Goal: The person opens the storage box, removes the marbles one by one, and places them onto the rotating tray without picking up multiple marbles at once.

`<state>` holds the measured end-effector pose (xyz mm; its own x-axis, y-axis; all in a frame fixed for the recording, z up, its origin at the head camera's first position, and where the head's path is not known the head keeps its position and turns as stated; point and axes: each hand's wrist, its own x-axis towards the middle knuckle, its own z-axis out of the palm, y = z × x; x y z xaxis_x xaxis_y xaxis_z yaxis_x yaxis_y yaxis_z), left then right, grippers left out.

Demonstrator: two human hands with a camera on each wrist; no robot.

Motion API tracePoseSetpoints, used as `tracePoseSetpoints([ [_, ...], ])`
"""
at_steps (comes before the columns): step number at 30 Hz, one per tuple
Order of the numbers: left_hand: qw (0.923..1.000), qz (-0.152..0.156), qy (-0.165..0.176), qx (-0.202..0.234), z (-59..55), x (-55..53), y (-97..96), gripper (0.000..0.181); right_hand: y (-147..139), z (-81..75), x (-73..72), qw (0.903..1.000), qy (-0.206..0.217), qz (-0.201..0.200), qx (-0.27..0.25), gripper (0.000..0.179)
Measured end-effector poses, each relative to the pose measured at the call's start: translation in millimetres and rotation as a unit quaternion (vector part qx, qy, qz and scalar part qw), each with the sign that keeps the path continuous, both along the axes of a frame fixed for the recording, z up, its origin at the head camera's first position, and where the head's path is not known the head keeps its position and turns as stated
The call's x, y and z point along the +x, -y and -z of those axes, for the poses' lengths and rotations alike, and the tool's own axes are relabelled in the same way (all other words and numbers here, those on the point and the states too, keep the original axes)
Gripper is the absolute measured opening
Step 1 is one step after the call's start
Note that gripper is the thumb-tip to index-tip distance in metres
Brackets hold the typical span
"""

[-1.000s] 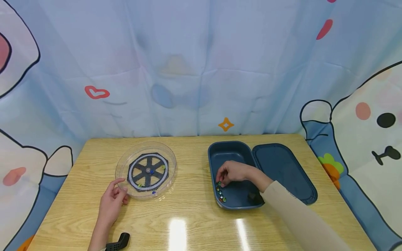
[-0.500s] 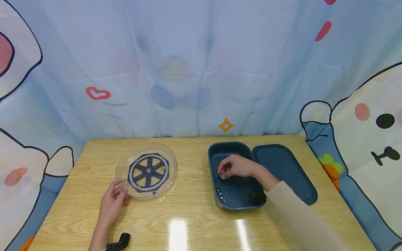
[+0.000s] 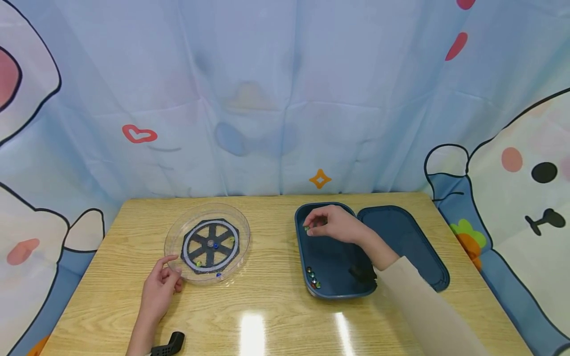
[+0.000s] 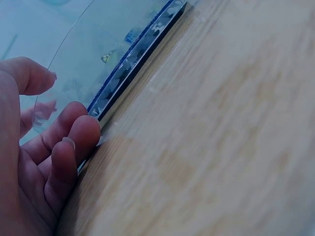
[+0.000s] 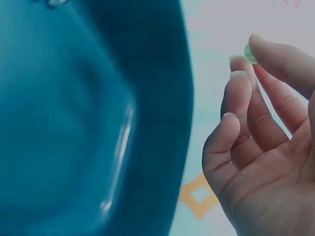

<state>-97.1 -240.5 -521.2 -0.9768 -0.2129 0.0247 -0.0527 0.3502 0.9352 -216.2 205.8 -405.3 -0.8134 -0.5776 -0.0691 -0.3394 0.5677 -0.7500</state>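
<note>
My left hand (image 3: pixel 159 284) holds the near-left edge of a round clear plastic dish (image 3: pixel 242 213), with thumb and fingers on either side of its wall in the left wrist view. Inside the dish lies a dark six-spoked wheel-like piece (image 3: pixel 211 232) with a pale ring, along with several small blue and yellow-green marbles (image 3: pixel 215 245). My right hand (image 3: pixel 334 225) pinches a green marble (image 5: pixel 250 54) between thumb and fingertips, raised over the back left of a dark blue box (image 3: pixel 329 291). Several more marbles (image 3: pixel 312 275) sit along that box's left side.
To the box's right lies a dark blue lid (image 3: pixel 405 242), flat on the wooden table (image 3: pixel 271 257). A blue cartoon-printed curtain (image 3: pixel 254 99) hangs behind the table. Each wrist wears a black device; the left one (image 3: pixel 169 344) shows near the front edge.
My right hand has lifted the green marble away from the other marbles and carried it toward the back left of the box. The left hand and dish stay put.
</note>
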Motion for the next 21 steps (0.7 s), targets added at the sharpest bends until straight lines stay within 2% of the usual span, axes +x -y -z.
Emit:
tracePoseSetpoints([
  [10, 0.9999, -0.003, 0.012, 0.002, -0.9, -0.1, 0.8, 0.033, 37.0, -7.1, 3.5, 0.9995, -0.020, -0.017, -0.016, 0.013],
  [16, 0.9999, -0.003, 0.015, 0.003, -0.2, -1.0, 0.5, 0.034, 66.1, -3.9, 5.2, 0.9992, -0.037, -0.007, -0.015, 0.011],
  [21, 0.9999, -0.004, 0.011, -0.001, 0.4, -0.8, 0.9, 0.033, 91.9, -0.5, 6.5, 0.9990, -0.032, -0.009, -0.028, 0.009],
])
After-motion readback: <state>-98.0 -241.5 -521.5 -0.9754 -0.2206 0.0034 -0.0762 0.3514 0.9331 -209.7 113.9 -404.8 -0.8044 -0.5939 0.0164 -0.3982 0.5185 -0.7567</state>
